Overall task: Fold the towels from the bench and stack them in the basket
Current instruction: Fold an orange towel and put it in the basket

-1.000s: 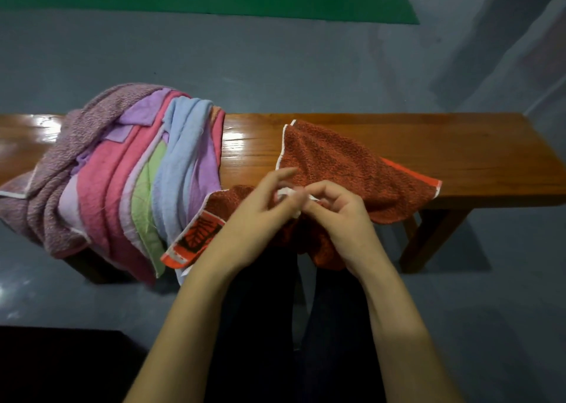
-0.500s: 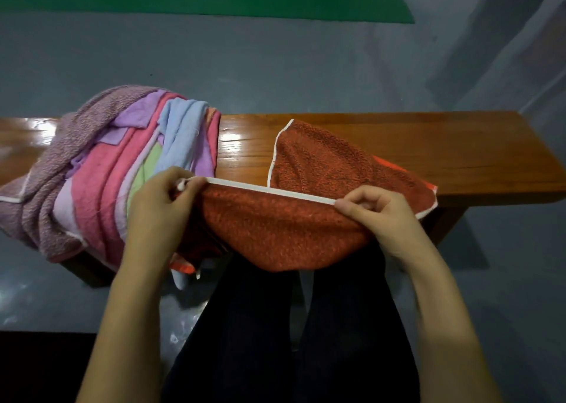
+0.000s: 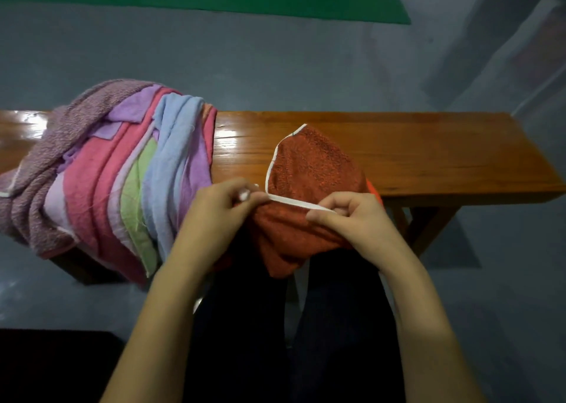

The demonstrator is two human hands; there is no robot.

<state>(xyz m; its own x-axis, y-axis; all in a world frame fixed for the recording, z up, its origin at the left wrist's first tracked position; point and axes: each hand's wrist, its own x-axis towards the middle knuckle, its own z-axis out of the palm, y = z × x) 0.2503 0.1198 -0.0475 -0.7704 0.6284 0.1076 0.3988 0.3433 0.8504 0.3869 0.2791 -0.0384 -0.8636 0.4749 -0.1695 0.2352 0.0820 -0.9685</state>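
The wooden bench [image 3: 428, 151] carried a heap of unfolded towels [image 3: 116, 173] at its left end, so most of the work seemed to lie ahead; no basket showed in view; the orange towel [image 3: 312, 188] draped from the bench's near edge over the person's lap, apparently only begun; the left hand [image 3: 217, 216] and right hand [image 3: 355, 219] each pinched its white hem [image 3: 294, 202].

Glossy wooden desk [image 3: 428, 157] stands on grey floor [image 3: 275, 66]. Heap of coloured towels [image 3: 116, 170] drapes over its left part. Orange towel [image 3: 312, 170] lies partly on its middle, hanging off the near edge.
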